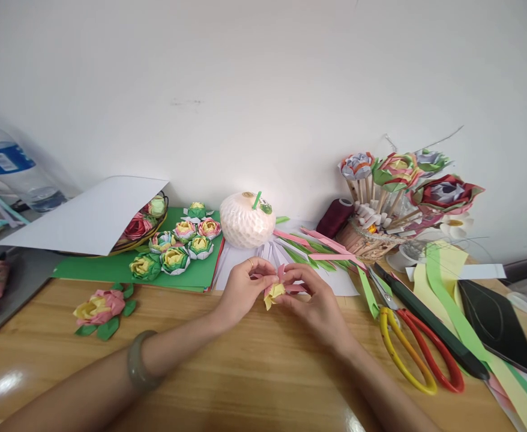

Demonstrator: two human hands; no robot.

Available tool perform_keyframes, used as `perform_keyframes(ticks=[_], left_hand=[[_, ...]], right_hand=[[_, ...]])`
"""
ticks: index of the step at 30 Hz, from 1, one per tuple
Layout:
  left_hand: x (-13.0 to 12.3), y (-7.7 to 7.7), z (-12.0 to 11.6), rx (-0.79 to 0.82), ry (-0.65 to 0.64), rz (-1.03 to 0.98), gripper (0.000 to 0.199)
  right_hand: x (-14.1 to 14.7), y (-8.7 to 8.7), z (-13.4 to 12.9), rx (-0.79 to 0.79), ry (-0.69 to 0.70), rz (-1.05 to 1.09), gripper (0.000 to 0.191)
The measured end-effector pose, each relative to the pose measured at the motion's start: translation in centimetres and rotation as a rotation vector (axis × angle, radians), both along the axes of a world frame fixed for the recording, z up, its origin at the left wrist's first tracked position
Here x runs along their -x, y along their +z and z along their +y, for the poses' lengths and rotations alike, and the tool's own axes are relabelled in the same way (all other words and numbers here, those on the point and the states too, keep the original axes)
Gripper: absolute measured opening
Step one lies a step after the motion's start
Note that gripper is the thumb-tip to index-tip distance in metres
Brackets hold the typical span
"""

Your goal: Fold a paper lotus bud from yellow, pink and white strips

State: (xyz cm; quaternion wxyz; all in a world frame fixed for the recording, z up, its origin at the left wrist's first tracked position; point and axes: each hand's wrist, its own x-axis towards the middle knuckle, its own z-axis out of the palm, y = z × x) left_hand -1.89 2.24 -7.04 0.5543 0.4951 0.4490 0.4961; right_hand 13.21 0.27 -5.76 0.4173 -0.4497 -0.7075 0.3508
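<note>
Between my two hands, a little above the table, is a small paper flower (273, 295) with yellow folded petals and pink paper pieces around it. My left hand (248, 288) pinches it from the left, thumb and fingers together. From the other side my right hand (311, 297) grips it and the pink paper, its fingertips partly hiding the folds. Behind my hands lie folded pink and green paper strips (322, 249) on white sheets. A finished pink and yellow paper flower (99, 306) with green leaves rests on the table to the left.
Several small paper lotuses (176, 260) sit on green paper (96, 270). Behind my hands stands a white textured round container (246, 222). On the right lie scissors (407, 348), a dark green utility knife (439, 327), a black phone-like slab (497, 321) and a basket (365, 240) of paper flowers.
</note>
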Motion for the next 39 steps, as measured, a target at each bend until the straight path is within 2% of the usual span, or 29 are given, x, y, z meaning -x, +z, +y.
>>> perform_keyframes(ticks=[6,12,23,30,36,39], left_hand=[[0.02,0.33,-0.10,0.012,-0.044,0.032,0.008],[0.00,0.59,-0.23,0.001,-0.029,0.013,0.005],[0.08,0.43,-0.23,-0.028,-0.085,0.047,0.006],[0.14,0.77,-0.22,-0.044,-0.118,0.064,0.007],[0.20,0.83,-0.24,-0.044,-0.112,0.069,0.010],[0.21,0.92,-0.29,-0.041,-0.118,0.070,0.010]], right_hand=[[0.07,-0.07,0.12,0.080,-0.016,0.060,0.035],[0.02,0.07,-0.04,0.072,-0.028,0.043,0.033],[0.13,0.37,-0.39,0.052,-0.098,-0.040,0.032],[0.08,0.49,-0.47,0.004,-0.135,-0.122,0.027],[-0.01,0.36,-0.35,-0.125,-0.144,-0.162,0.026],[-0.06,0.33,-0.42,-0.076,-0.145,-0.189,0.026]])
